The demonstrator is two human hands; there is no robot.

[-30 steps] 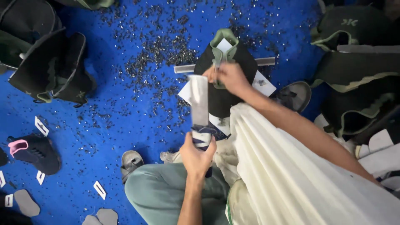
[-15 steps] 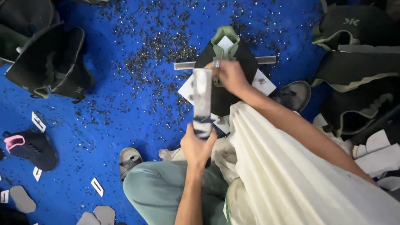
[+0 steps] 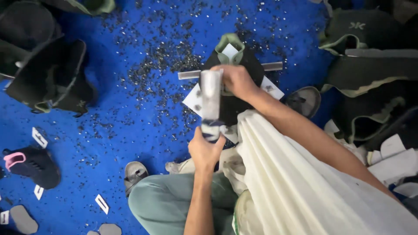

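My left hand grips the dark lower end of a long pale tool, which stands upright and looks blurred. Its top reaches a black shoe upper with a green lining. The upper sits over a grey metal bar on the blue floor. My right hand rests on the upper beside the tool's top, fingers closed on its edge. White paper pieces lie under the upper. My green trouser leg and pale cloth fill the bottom.
Small dark scraps litter the blue floor. Piles of black uppers lie at left and right. A black and pink shoe, white tags, grey insoles and two sandals lie around.
My left hand has pushed the pale tool a little farther away from me, toward the upper. My right hand stays on the upper.
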